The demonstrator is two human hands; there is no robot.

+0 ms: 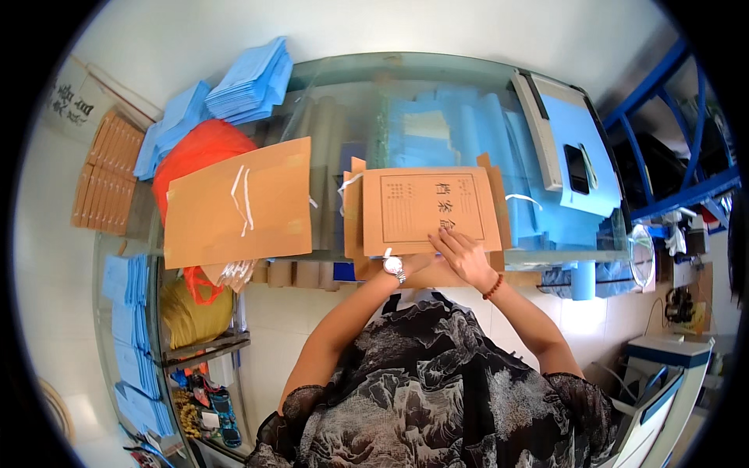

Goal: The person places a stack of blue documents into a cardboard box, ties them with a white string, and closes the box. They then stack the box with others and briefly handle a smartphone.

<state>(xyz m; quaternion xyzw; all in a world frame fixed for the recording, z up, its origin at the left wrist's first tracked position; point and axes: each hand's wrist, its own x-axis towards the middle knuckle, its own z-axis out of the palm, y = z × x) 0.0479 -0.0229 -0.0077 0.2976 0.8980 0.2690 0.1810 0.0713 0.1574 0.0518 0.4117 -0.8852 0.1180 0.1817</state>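
1. Lying on the glass table (468,74) near its front edge, the printed brown folder (429,209) tops a small stack.
2. The right hand (466,253) presses spread fingers flat on the folder's lower right corner; the left hand (409,261) is tucked under its bottom edge, grip hidden.
3. Light, stiff card, probably slippery on glass; best held by its edges.
4. Left of the folder lies another brown folder (238,203); blue sheets (499,140) crowd behind.

One head-worn fisheye view looks steeply down, close over the glass table (437,70).
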